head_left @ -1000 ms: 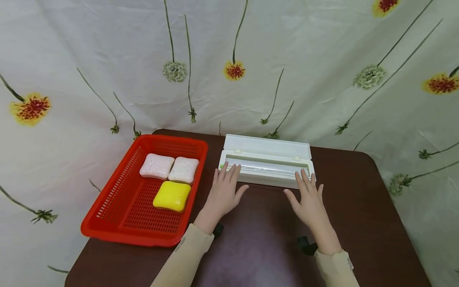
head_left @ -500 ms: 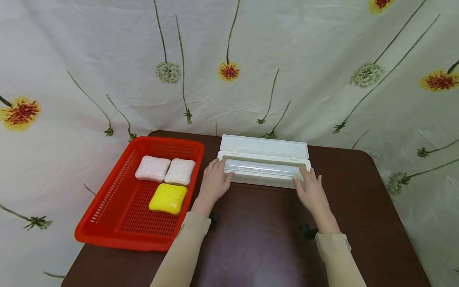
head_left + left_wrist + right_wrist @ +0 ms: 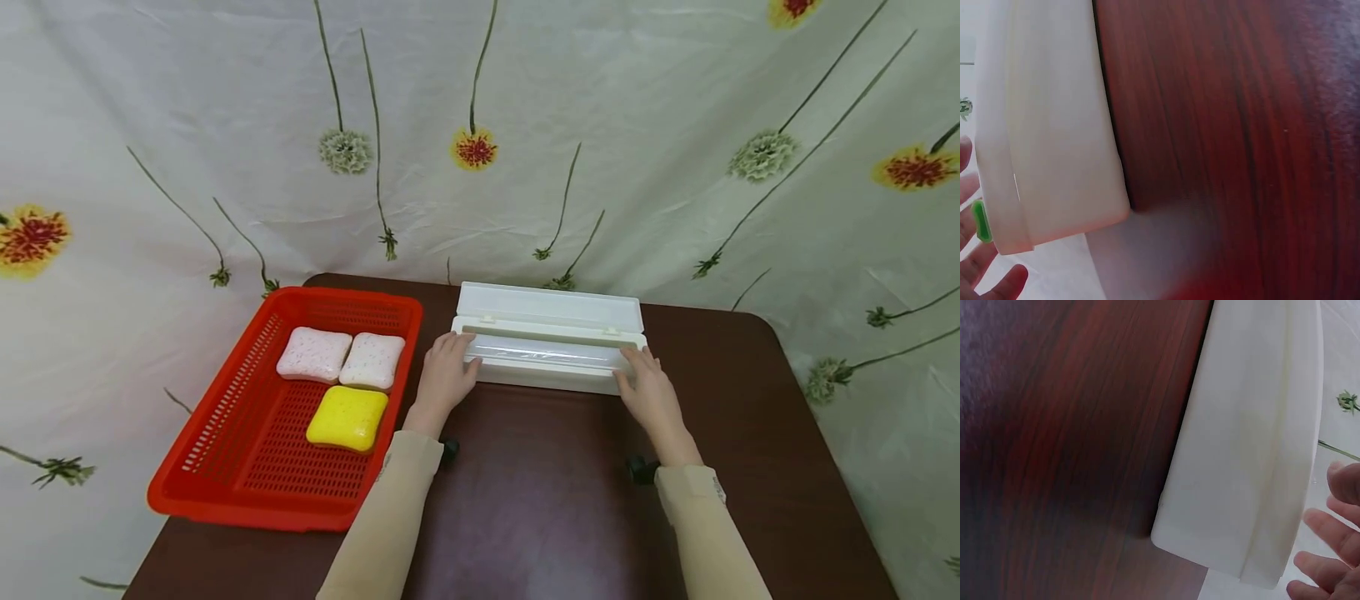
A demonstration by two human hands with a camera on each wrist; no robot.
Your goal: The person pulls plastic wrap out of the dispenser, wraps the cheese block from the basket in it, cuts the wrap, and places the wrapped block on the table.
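Observation:
A long white cling film dispenser box [image 3: 551, 378] lies across the table with its lid [image 3: 551, 307] tipped back. Inside it shows a shiny clear roll of film [image 3: 543, 351]. My left hand [image 3: 444, 377] is at the box's left end, fingertips over the rim and thumb by the front. At the opposite end, my right hand [image 3: 657, 402] reaches over the corner in much the same way. A green tab [image 3: 982, 220] sticks out beside the left fingers in the left wrist view. In the right wrist view, spread fingers [image 3: 1329, 532] stand beside the box end.
To the left, a red plastic basket [image 3: 247, 500] holds two pale speckled sponges [image 3: 315, 353] and a yellow sponge [image 3: 347, 417]. The dark brown table [image 3: 540, 492] meets a flowered cloth [image 3: 570, 100] behind the box.
Both hands have moved in from above the box's front to its two ends, their fingers bending over the rim. The view has shifted slightly. Box and basket stay put.

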